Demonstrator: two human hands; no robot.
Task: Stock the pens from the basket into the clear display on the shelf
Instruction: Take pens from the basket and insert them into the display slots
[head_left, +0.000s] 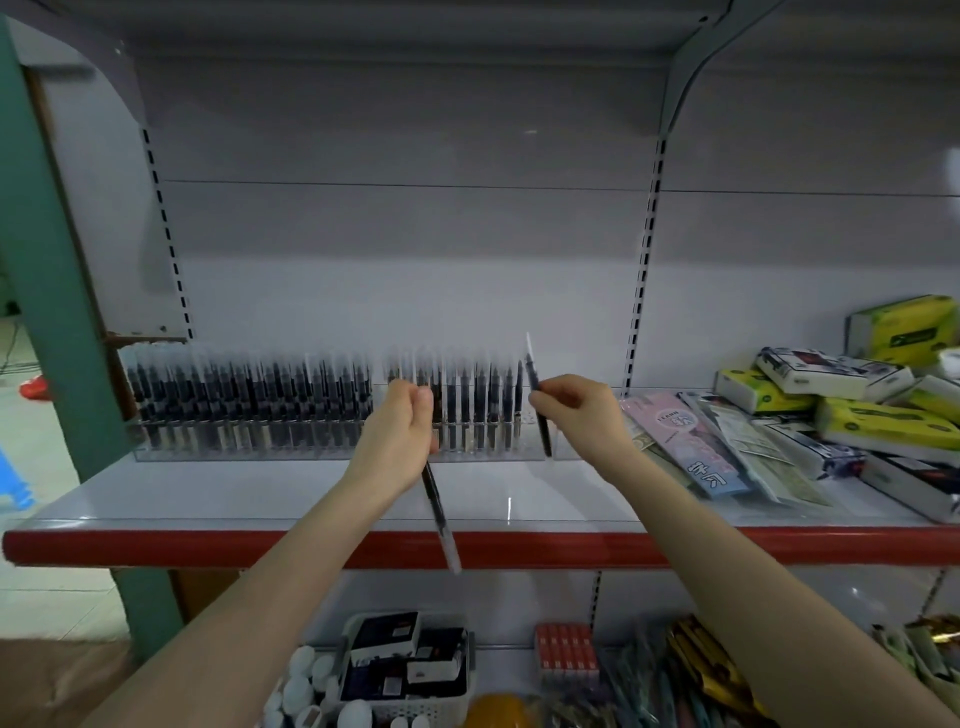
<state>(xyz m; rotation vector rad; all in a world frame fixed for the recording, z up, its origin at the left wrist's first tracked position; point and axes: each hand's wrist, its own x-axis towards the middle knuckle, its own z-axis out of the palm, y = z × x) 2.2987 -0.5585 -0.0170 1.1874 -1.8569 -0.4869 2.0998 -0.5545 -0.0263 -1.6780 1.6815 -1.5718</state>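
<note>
A long clear display (249, 452) stands on the white shelf (260, 499), holding several upright black pens (249, 405) in rows. My left hand (400, 431) grips a black pen (439, 512) whose clear end hangs down past the shelf's red edge. My right hand (576, 410) pinches a second black pen (537, 405) nearly upright at the right end of the filled rows. The white basket (410, 670) sits on the lower shelf below my arms, with dark boxes inside.
Flat packaged stationery (706, 447) lies right of the display. Yellow and white boxes (878, 410) are stacked at the far right. Red boxes (566, 652) and bundled items (691, 670) fill the lower shelf. A green post (47, 260) stands left.
</note>
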